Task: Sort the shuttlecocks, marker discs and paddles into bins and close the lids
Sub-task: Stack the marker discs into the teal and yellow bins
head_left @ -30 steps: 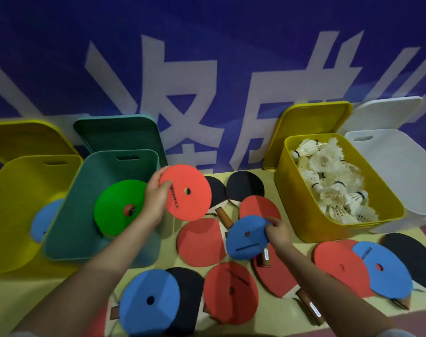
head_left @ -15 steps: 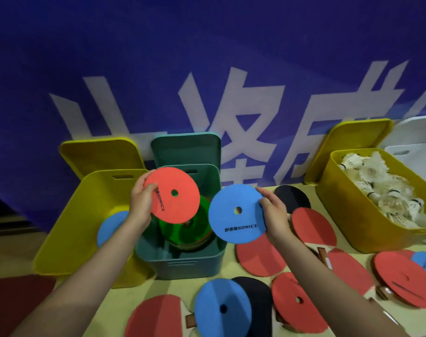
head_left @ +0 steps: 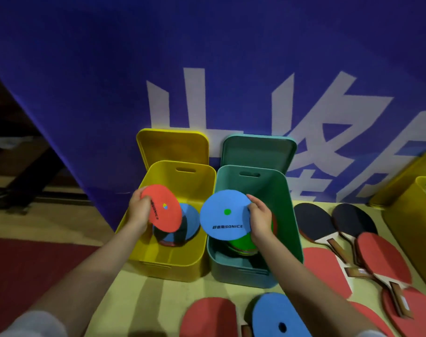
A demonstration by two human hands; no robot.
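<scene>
Meanwhile, at the bins: a person holds one marker disc over each open bin.
Left hand: the left hand [head_left: 139, 210] has its fingers [head_left: 145, 200] pinching the rim of a red disc [head_left: 163, 211], tilted above the yellow bin [head_left: 173, 257].
Right hand: the right hand [head_left: 260, 219] grips the edge of a blue disc [head_left: 223, 215] over the green bin [head_left: 283, 205].
Bin contents: a blue disc lies in the yellow bin; a green disc [head_left: 241, 244] shows in the green one.
Lids: the yellow lid [head_left: 173, 145] and green lid [head_left: 258, 152] lean upright behind their bins, not yet closed.
Worktop: paddles [head_left: 382, 254] and another blue disc [head_left: 277, 319] wait on the worktop [head_left: 158, 305].
Risk: a tilted disc let go near the rim may catch the wall and slide out; two drops at once split attention, so a disc could land in the wrong bin.
</scene>
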